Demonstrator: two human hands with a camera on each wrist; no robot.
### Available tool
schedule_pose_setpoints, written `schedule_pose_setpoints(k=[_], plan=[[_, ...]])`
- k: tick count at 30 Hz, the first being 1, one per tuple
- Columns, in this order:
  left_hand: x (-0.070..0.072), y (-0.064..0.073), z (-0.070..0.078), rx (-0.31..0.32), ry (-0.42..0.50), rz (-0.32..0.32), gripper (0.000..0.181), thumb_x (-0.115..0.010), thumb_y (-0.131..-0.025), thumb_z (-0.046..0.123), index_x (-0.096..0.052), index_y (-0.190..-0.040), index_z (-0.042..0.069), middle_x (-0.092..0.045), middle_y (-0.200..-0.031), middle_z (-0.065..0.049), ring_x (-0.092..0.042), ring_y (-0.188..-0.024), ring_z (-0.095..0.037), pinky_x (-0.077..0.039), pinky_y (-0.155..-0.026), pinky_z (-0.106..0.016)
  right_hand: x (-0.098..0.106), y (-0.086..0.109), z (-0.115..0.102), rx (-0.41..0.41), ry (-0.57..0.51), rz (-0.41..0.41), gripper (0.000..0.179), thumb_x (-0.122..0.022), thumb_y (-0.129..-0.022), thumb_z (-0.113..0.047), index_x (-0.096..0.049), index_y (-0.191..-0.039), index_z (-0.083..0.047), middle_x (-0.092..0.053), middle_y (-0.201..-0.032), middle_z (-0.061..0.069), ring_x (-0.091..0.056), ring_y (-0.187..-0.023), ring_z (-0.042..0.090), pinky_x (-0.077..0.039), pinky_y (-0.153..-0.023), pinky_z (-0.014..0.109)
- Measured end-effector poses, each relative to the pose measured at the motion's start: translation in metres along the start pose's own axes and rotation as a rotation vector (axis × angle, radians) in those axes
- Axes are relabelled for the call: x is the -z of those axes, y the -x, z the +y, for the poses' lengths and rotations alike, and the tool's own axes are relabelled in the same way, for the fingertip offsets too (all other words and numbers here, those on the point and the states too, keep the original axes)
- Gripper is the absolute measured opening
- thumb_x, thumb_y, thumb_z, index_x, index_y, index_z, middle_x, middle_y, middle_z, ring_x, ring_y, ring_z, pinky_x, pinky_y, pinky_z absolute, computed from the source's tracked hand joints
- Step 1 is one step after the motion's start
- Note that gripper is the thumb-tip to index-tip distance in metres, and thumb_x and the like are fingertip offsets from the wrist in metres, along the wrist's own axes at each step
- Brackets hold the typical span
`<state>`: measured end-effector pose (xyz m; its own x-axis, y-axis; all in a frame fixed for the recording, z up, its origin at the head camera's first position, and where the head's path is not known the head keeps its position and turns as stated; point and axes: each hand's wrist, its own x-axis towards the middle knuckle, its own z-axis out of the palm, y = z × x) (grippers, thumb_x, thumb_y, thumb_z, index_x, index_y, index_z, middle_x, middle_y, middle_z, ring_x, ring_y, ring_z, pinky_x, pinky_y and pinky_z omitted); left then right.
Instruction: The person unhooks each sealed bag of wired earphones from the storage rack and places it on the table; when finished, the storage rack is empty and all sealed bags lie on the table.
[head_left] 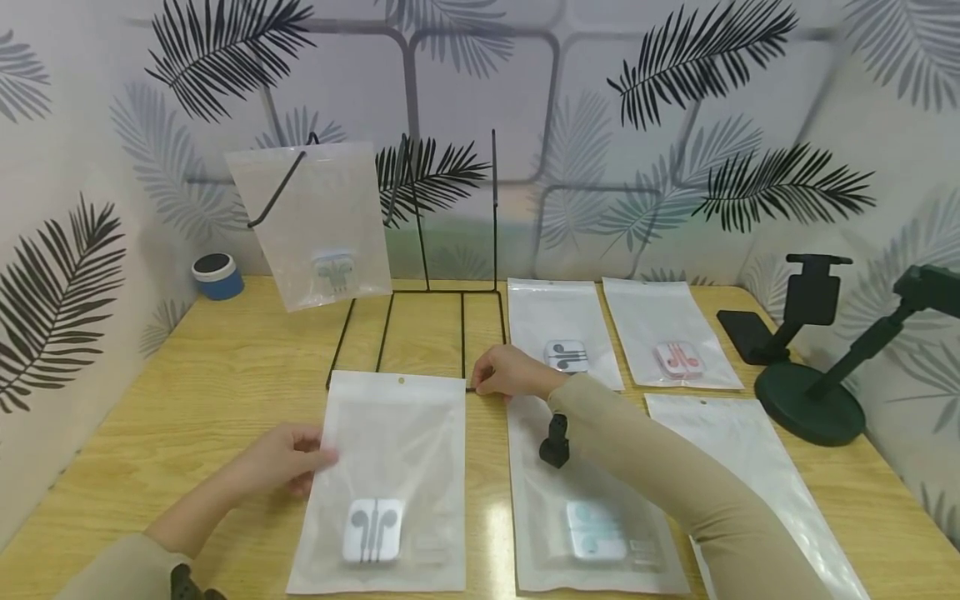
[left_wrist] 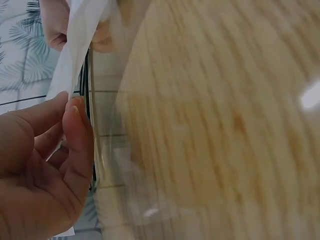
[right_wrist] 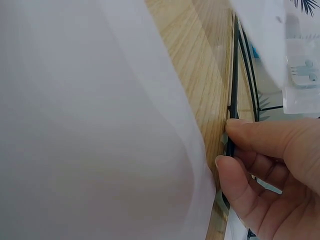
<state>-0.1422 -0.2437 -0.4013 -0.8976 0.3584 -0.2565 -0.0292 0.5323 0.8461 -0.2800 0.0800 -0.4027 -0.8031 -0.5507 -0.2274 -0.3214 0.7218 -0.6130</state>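
Observation:
My left hand (head_left: 281, 462) pinches the left edge of a white zip pouch (head_left: 397, 450) between thumb and fingers. The pouch's front shows a square case of grey earphones (head_left: 372, 530). At the front right corner of a black wire rack (head_left: 462, 333), my right hand (head_left: 513, 372) has curled fingers around the wire. In the right wrist view its thumb and fingers lie on either side of that black wire (right_wrist: 233, 100). On the rack's left hook (head_left: 277, 190) hangs another pouch (head_left: 311, 225), with earphones low inside.
Right of the rack lie a pouch with dark earphones (head_left: 567, 354), one with red earphones (head_left: 680, 358), one with pale blue earphones (head_left: 596, 529) and another pouch (head_left: 738, 458). A dark green stand (head_left: 810, 404), a black phone-like slab (head_left: 742, 333) and a blue jar (head_left: 217, 279) stand farther out.

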Motion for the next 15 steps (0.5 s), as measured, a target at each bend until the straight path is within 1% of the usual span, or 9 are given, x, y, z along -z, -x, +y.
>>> schedule_pose_setpoints(k=[4, 8, 11, 15], plan=[[-0.0012, -0.0011, -0.0017, 0.003, -0.066, -0.032, 0.027, -0.065, -0.087, 0.026, -0.055, -0.074, 0.005, -0.053, -0.057, -0.003, -0.051, -0.05, -0.013, -0.044, -0.044, -0.023, -0.001, -0.0003, 0.0004, -0.009, 0.002, 0.008, 0.011, -0.068, -0.083, -0.005, -0.065, -0.074, -0.01, -0.056, -0.068, -0.002, -0.049, -0.055, 0.011, -0.044, -0.041, 0.022], [-0.0017, -0.0024, -0.0025, 0.01, -0.126, -0.038, 0.028, -0.066, -0.086, 0.026, -0.054, -0.07, 0.006, -0.05, -0.053, -0.001, -0.047, -0.047, -0.011, -0.04, -0.043, -0.022, -0.001, -0.0003, -0.0002, -0.016, 0.002, 0.008, 0.012, -0.068, -0.083, -0.005, -0.065, -0.074, -0.011, -0.056, -0.068, -0.002, -0.049, -0.056, 0.011, -0.045, -0.042, 0.022], [-0.0023, -0.0021, -0.0011, 0.02, -0.141, -0.04, 0.03, -0.067, -0.085, 0.027, -0.052, -0.068, 0.007, -0.049, -0.052, 0.0, -0.046, -0.046, -0.01, -0.038, -0.042, -0.02, -0.0006, -0.0001, -0.0006, -0.016, -0.001, 0.004, 0.012, -0.068, -0.083, -0.004, -0.065, -0.074, -0.011, -0.056, -0.068, -0.002, -0.049, -0.057, 0.011, -0.045, -0.042, 0.022], [-0.0034, -0.0017, 0.0014, 0.013, -0.151, -0.047, 0.034, -0.068, -0.084, 0.028, -0.049, -0.065, 0.008, -0.049, -0.051, 0.0, -0.044, -0.044, -0.01, -0.038, -0.042, -0.019, 0.0, -0.0002, -0.0008, -0.007, 0.0, -0.001, 0.011, -0.068, -0.082, -0.004, -0.065, -0.074, -0.011, -0.056, -0.068, -0.001, -0.05, -0.057, 0.011, -0.046, -0.042, 0.023]])
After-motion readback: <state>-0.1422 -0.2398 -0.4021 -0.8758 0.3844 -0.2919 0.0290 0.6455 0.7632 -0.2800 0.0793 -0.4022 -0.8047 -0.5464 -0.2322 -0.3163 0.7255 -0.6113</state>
